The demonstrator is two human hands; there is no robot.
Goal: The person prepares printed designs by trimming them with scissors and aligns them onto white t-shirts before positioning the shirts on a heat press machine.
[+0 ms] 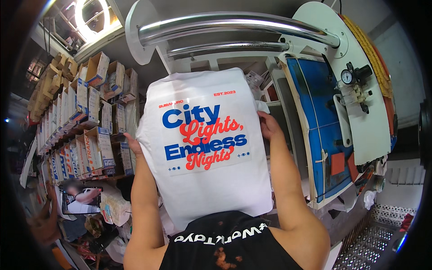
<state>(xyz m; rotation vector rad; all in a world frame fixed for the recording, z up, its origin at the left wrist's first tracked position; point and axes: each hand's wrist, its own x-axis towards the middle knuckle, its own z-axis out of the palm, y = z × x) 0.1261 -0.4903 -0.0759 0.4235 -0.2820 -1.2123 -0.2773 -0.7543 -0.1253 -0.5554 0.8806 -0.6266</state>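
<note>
A white T-shirt [211, 189] lies spread over a board in front of me, with blue and red lettering [204, 130] across its upper part. What looks like a clear film sheet covers the lettering. My left hand [134, 145] is at the shirt's left edge, thumb up, its other fingers mostly hidden behind the cloth. At the right edge, higher up, my right hand [268, 125] has its fingers curled on the fabric. The cloth looks fairly smooth between the two hands, and its lower end reaches my black top [211, 247].
A machine with a thick chrome bar [238, 27] stands behind the shirt. To the right are a blue panel in a pale frame [315, 130] and a pressure gauge [346, 76]. Shelves of cardboard boxes [85, 117] fill the left. Another person's arm [47, 220] shows at lower left.
</note>
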